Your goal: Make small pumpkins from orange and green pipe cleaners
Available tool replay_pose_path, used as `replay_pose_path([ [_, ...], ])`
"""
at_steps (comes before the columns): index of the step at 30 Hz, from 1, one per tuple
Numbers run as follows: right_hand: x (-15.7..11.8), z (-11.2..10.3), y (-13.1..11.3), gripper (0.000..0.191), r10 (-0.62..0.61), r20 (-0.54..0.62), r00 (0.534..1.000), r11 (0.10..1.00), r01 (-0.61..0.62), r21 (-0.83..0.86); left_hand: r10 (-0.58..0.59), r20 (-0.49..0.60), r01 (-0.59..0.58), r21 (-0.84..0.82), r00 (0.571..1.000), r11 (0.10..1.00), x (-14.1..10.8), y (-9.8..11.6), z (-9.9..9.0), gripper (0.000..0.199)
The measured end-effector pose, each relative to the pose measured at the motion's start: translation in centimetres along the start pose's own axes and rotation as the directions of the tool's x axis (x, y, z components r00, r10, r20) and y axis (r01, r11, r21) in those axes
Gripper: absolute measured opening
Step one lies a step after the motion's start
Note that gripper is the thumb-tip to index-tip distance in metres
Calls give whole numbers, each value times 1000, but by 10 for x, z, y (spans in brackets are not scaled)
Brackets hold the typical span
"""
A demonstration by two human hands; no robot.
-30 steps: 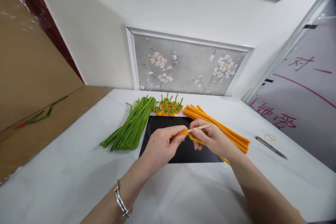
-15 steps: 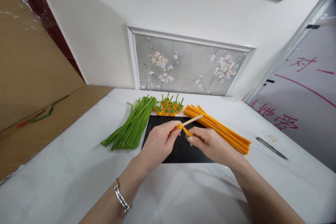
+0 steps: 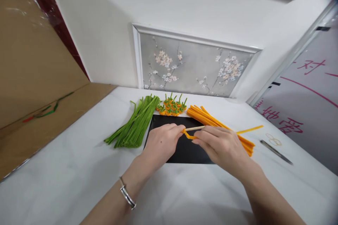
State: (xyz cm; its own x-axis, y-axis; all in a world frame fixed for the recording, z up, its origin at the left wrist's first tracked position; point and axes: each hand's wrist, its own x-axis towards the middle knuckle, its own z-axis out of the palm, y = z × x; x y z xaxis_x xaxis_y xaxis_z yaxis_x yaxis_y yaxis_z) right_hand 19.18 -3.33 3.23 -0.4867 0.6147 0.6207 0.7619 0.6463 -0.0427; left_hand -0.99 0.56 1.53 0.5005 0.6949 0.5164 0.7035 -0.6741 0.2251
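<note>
fuzzy orange strand [image 3: 189,136], smooth wooden stick [image 3: 194,128], shiny metal bangle [image 3: 127,197]

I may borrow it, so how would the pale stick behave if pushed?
The pale stick is probably stiff, since its visible length looks straight. It is likely light, being slender. It might roll on the smooth-looking tabletop if round, which I cannot tell.

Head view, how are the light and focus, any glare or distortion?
All in the head view: diffuse light, soft shadows on the white table; faint glints high on the cardboard; left hand and right hand fairly sharp; whiteboard slanted and stretched, likely by a wide lens; top right corner darkened.
</note>
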Motion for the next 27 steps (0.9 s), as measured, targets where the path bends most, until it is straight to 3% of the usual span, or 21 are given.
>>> replay_pose_path([
  [4, 5, 1, 6, 19, 37, -116, 993, 999, -35, 16, 69, 7, -69, -22, 998, 997, 0, 0, 1, 21],
  [12, 16, 4, 21, 21, 175, -80, 981, 962, -153, 227, 162, 43, -159, -60, 986, 985, -1, 7, -1, 16],
  [16, 20, 4, 29, 17, 237, -6, 971, 921, -223, 320, 177, 23, -174, -94, 984, 980, -1, 6, -1, 13],
  [22, 19, 7, 45, 26, 341, 252, 905, 798, -421, 432, 152, -11, -151, -152, 988, 977, -2, 8, 0, 12],
  [27, 18, 16, 50, 28, 303, 301, 904, 778, -418, 470, 87, 11, -81, -255, 996, 964, -3, 11, -3, 25],
])
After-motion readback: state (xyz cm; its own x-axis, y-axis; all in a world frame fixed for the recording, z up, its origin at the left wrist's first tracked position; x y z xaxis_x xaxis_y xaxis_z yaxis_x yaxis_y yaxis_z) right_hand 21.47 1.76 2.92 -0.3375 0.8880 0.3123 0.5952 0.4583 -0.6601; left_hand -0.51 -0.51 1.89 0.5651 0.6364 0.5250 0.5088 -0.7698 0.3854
